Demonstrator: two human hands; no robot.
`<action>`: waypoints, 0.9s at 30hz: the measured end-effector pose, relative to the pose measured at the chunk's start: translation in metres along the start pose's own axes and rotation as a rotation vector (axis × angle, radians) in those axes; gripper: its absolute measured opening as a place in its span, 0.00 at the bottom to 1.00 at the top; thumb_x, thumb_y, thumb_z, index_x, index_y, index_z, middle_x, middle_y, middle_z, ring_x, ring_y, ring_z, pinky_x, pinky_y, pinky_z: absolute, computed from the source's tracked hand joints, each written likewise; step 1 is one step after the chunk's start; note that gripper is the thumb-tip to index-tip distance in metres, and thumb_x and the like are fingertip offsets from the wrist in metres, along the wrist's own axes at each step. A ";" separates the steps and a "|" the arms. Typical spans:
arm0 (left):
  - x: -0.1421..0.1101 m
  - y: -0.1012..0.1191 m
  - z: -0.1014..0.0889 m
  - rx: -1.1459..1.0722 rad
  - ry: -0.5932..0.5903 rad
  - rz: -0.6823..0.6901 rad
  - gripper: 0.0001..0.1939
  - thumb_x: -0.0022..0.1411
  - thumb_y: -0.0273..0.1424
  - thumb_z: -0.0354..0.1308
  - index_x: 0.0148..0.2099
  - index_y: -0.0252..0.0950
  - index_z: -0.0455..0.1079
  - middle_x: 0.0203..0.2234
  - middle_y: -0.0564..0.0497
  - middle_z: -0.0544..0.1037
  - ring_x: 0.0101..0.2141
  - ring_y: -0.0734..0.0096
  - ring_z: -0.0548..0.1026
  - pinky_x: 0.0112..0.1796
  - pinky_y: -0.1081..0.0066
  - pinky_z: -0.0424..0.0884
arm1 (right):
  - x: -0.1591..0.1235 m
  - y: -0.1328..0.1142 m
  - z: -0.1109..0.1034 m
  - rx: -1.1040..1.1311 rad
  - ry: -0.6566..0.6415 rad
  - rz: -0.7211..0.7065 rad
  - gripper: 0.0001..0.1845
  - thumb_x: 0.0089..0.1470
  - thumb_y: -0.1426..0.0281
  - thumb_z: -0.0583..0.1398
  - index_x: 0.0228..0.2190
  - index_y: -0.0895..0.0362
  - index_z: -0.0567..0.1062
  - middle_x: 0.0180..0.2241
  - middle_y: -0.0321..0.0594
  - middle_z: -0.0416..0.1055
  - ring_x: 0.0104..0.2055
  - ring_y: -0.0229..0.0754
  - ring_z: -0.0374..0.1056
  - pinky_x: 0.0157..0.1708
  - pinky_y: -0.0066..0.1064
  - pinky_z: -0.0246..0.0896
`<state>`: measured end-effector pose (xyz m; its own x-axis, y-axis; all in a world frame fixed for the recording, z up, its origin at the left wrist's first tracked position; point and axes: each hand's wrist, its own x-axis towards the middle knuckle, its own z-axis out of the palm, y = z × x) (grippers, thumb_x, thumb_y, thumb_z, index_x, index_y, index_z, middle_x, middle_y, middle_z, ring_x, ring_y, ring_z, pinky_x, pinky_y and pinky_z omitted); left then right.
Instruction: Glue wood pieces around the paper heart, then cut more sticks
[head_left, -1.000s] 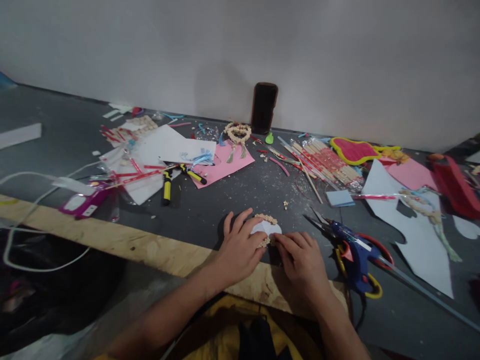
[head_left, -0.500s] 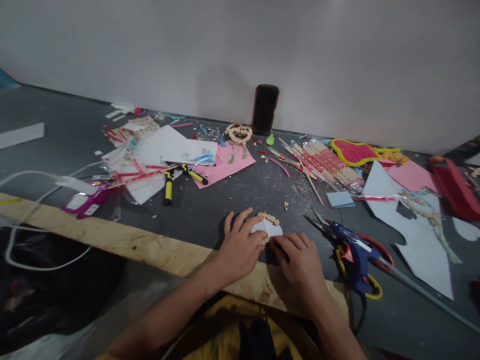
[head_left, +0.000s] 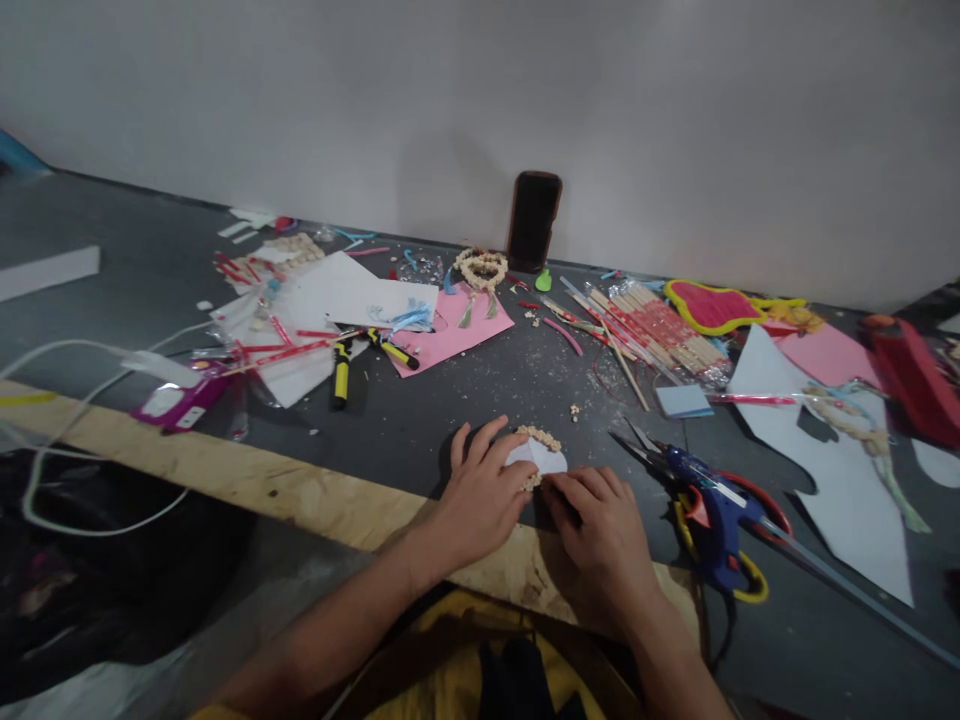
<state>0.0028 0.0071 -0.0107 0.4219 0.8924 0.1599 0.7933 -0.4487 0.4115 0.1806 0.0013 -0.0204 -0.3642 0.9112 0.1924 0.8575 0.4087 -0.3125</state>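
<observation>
A small white paper piece [head_left: 551, 461] with a rounded edge lies on the dark tabletop in front of me. Small pale wooden beads [head_left: 540, 437] run along its far edge, and more show at its near edge by my left thumb. My left hand [head_left: 484, 487] holds the paper from the left, thumb and fingers on it and the outer fingers spread. At the paper's right edge, my right hand [head_left: 598, 510] is closed with its fingertips together. Whatever those fingertips hold is hidden. A few loose beads [head_left: 574, 411] lie just beyond.
Right of my hands lie a blue glue gun [head_left: 716, 515] and scissors [head_left: 636, 443]. Pliers [head_left: 341, 375], pink paper [head_left: 450, 345] and a beaded piece [head_left: 481, 270] lie farther back. A phone [head_left: 534, 222] leans on the wall. White cables [head_left: 67, 440] cross the left side.
The whole view has shifted slightly, with things appearing a little farther right. Both hands keep nearly the same pose on the paper.
</observation>
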 end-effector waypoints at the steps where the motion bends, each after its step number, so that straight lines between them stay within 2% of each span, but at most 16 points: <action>1: 0.000 -0.001 -0.001 0.001 0.002 -0.001 0.13 0.59 0.30 0.50 0.46 0.40 0.67 0.53 0.49 0.64 0.58 0.55 0.49 0.54 0.46 0.42 | 0.000 0.000 0.001 0.002 0.004 0.000 0.09 0.55 0.69 0.55 0.35 0.53 0.74 0.32 0.40 0.72 0.35 0.42 0.60 0.33 0.33 0.49; 10: -0.005 -0.002 -0.002 0.009 0.030 -0.028 0.10 0.58 0.30 0.52 0.43 0.41 0.69 0.53 0.48 0.64 0.58 0.54 0.50 0.54 0.46 0.42 | 0.000 0.002 0.001 0.025 0.041 0.011 0.10 0.56 0.70 0.53 0.33 0.55 0.74 0.31 0.41 0.72 0.34 0.42 0.62 0.35 0.34 0.51; 23: -0.005 -0.002 0.002 -0.001 0.030 -0.038 0.10 0.58 0.29 0.51 0.42 0.41 0.69 0.53 0.48 0.64 0.58 0.55 0.50 0.53 0.45 0.43 | 0.004 0.004 0.003 -0.020 0.033 0.016 0.10 0.55 0.69 0.55 0.38 0.53 0.74 0.32 0.40 0.72 0.35 0.41 0.63 0.34 0.33 0.52; 27: -0.005 -0.002 0.002 -0.010 0.043 -0.022 0.10 0.58 0.29 0.51 0.42 0.41 0.70 0.52 0.47 0.65 0.57 0.54 0.50 0.54 0.45 0.43 | 0.005 0.003 0.000 -0.032 0.030 0.011 0.11 0.57 0.70 0.53 0.38 0.53 0.74 0.31 0.40 0.72 0.34 0.41 0.63 0.33 0.32 0.52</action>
<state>-0.0004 0.0031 -0.0139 0.3848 0.9034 0.1892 0.7977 -0.4286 0.4242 0.1812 0.0072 -0.0208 -0.3437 0.9137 0.2171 0.8729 0.3961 -0.2850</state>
